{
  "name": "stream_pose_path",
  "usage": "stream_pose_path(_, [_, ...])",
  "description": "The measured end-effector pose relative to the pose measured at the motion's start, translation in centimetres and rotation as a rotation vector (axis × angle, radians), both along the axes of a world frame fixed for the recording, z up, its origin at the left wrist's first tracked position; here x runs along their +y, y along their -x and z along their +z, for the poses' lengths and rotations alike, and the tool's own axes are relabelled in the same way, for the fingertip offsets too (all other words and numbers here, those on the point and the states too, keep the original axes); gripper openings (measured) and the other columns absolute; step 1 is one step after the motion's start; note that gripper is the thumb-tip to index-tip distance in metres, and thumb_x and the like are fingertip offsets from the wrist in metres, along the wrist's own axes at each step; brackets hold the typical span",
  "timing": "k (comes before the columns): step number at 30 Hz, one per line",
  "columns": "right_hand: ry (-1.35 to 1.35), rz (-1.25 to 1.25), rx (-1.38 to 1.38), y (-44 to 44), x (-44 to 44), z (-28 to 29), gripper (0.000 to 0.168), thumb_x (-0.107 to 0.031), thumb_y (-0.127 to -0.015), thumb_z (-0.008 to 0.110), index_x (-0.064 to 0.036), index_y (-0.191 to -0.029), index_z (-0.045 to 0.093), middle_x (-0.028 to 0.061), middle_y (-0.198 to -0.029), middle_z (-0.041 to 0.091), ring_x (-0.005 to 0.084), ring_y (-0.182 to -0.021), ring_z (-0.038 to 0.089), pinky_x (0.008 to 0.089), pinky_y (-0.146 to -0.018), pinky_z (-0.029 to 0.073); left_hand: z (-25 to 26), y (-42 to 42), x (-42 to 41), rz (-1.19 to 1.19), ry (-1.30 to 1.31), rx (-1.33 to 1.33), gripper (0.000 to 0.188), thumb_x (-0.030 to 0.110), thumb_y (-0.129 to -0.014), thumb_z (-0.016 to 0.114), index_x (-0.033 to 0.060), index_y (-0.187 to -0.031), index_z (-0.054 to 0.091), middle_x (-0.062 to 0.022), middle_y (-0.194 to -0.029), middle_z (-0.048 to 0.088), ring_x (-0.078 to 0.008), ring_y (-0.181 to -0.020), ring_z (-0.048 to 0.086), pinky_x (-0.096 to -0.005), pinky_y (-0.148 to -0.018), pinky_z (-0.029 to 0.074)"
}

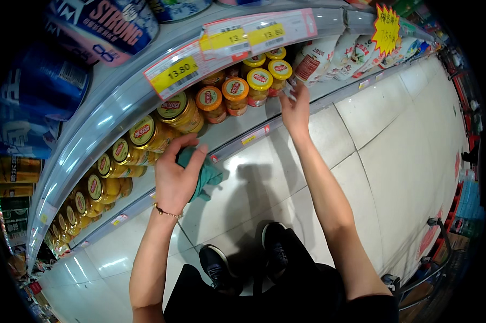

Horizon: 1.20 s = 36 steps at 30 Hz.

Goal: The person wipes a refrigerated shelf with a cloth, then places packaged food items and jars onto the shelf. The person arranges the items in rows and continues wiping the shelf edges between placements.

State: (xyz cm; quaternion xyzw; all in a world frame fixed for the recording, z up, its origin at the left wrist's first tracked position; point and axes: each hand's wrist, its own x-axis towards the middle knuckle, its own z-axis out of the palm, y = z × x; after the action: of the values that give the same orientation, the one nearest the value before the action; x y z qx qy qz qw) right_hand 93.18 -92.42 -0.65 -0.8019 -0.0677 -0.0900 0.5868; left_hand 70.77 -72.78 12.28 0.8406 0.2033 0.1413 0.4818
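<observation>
My left hand (pixel 172 175) holds a crumpled green cloth (pixel 206 177) in front of the lower shelf, and a thin bracelet circles that wrist. Just beyond its fingers are glass jars of yellow fruit (pixel 146 131) with gold lids. My right hand (pixel 297 109) reaches to the shelf, beside a small yellow-lidded jar (pixel 280 72) and a white printed bag (pixel 315 58). Its fingertips are partly blurred; whether they touch or grip either one is unclear. Between the hands stand small orange-lidded jars (pixel 235 91).
Above the jars, the upper shelf's edge (pixel 117 91) carries price labels (pixel 174 74). Large blue containers (pixel 49 80) stand on it. The lower shelf's front edge (pixel 247 139) runs over the tiled floor (pixel 372 121). A dark curved metal bar (pixel 445 254) is at the lower right.
</observation>
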Motion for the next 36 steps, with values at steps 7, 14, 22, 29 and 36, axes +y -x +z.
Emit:
stream_pose_path(7, [-0.95,0.731,0.989,12.6,-1.7,4.6,0.066,-0.053,-0.103,0.037,-0.005,-0.148,0.037,0.0124,-0.145,0.048,0.0235,-0.134,0.044,0.0391,-0.113,0.032,-1.2,-2.3,-0.7,-0.043,1.397,-0.185,0.045,0.039,-0.103,0.048,-0.0015,-0.118,0.061,-0.0161,-0.111,0.067,-0.0223,-0.1,0.066,-0.0355,-0.092,0.053])
stream_pose_path(14, [-0.507,0.557,0.706,12.5,-2.2,9.0,0.034,-0.025,-0.097,0.062,-0.006,-0.124,0.058,0.0045,-0.113,0.067,0.0133,-0.099,0.063,0.0276,-0.087,0.05,-3.4,-1.7,-1.5,-0.282,0.97,-0.076,0.058,0.02,-0.088,0.072,0.0016,-0.135,0.047,-0.0134,-0.131,0.056,-0.0204,-0.121,0.054,-0.0336,-0.103,0.045])
stream_pose_path(22, [-0.319,0.39,0.038,7.4,-8.8,21.5,0.017,-0.011,-0.1,0.052,-0.004,-0.114,0.059,0.0032,-0.104,0.065,0.0078,-0.095,0.058,0.0246,-0.086,0.047,-0.2,-2.2,-0.1,-0.469,0.759,0.21,0.038,0.023,-0.088,0.074,0.0026,-0.117,0.062,-0.0041,-0.11,0.065,-0.0122,-0.107,0.057,-0.027,-0.092,0.046])
stream_pose_path(29, [0.471,0.541,-0.056,5.2,-14.0,28.2,0.048,0.008,-0.088,0.058,-0.005,-0.134,0.053,0.0112,-0.117,0.06,0.0196,-0.111,0.055,0.0316,-0.096,0.045,6.4,-5.4,-1.7,-0.357,-0.351,-0.325,0.031,0.027,-0.095,0.058,0.0081,-0.117,0.069,-0.0143,-0.117,0.068,-0.0328,-0.102,0.062,-0.0377,-0.089,0.049])
stream_pose_path(36, [0.828,0.061,-0.375,1.7,-20.0,28.8,0.028,0.003,-0.085,0.061,-0.001,-0.113,0.057,0.0164,-0.094,0.059,0.0295,-0.087,0.06,0.0353,-0.081,0.049,8.6,-9.2,-7.8,-0.399,0.484,-0.448,0.02,0.004,-0.083,0.067,0.0057,-0.102,0.072,-0.0111,-0.097,0.069,-0.0216,-0.09,0.064,-0.0311,-0.082,0.049])
